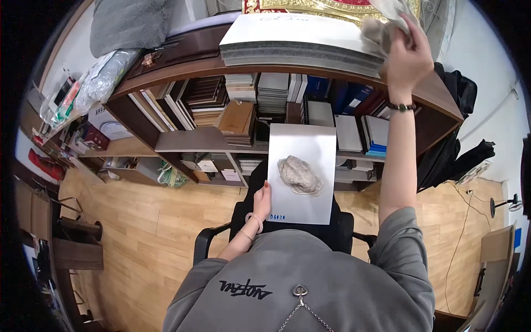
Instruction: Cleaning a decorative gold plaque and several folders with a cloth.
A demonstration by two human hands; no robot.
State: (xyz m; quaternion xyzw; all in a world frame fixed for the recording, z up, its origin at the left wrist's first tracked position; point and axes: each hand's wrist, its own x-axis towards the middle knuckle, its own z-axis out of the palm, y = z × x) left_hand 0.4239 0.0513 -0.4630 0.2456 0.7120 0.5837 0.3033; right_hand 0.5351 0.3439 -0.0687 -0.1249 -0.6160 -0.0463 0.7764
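Observation:
On my lap lies a white board [301,133], its left edge gripped by my left hand [262,202], the thumb lying along that edge. A rough, grey-beige lump [299,175] rests in the middle of the board; whether it is fibre or something else I cannot tell. My right hand [409,63] is raised over the right end of the shelf top, its fingers closed on a thin, whitish, crumpled piece like a bag or cloth [394,12]. A fluffy beige wad [376,34] shows just left of those fingers, above a stack of white-topped grey boards [298,34].
In front of me stands a dark wooden bookshelf [199,145] with books and folders. A grey cushion [130,25] and a plastic-wrapped bundle [110,72] sit at the far left. I sit on a black armchair [206,242]. A cable [454,254] crosses the floor at right.

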